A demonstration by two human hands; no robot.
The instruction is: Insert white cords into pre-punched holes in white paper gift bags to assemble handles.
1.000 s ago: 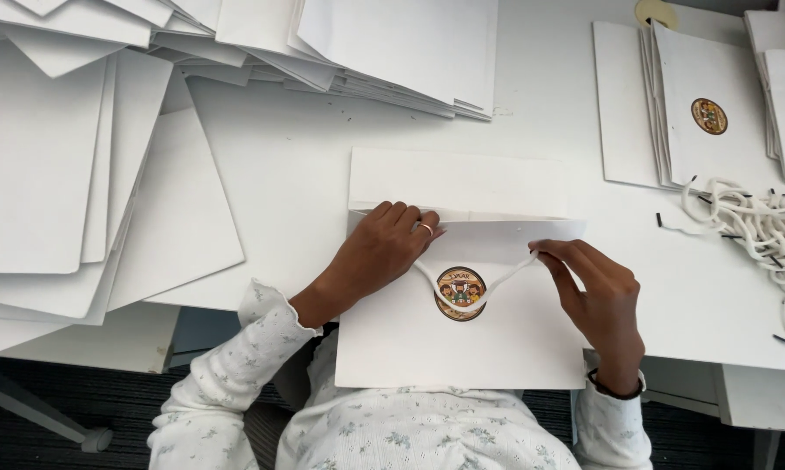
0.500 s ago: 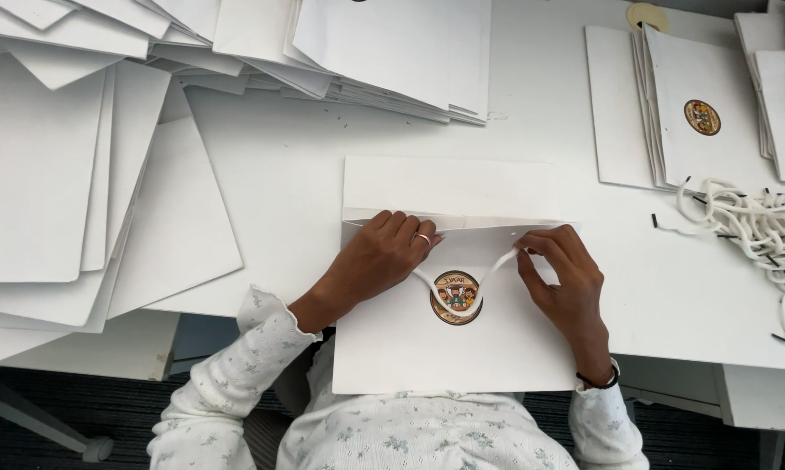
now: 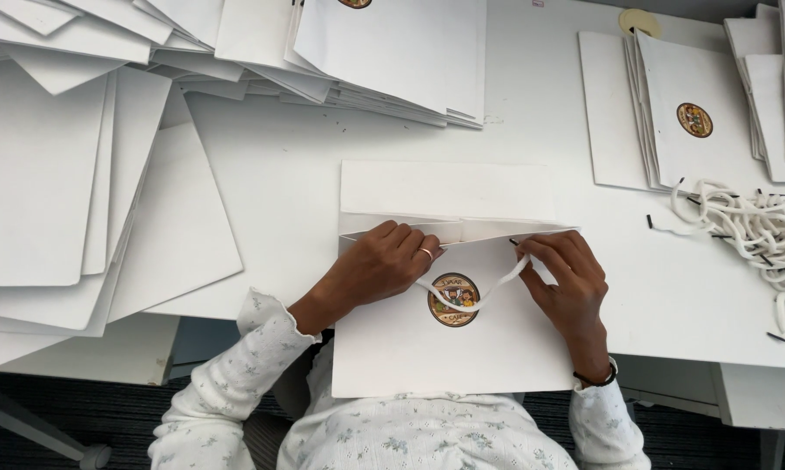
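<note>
Best to press the white paper bag [image 3: 445, 348] flat with left hand [image 3: 379, 265] (fingers curled on its top edge) while right hand [image 3: 566, 278] pinches the white cord [image 3: 488, 294] above the round sticker [image 3: 454, 299].

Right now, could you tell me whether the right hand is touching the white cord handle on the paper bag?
Touching. The head view shows the right hand pinching the end of the white cord handle at the top edge of the paper bag.

Bright, even overhead light washes the white tabletop [image 3: 288, 174] nearly to glare toward twelve o'clock. Shadows are soft and short under the stacked white paper sheets [image 3: 70, 200]. Focus stays sharp throughout.
</note>
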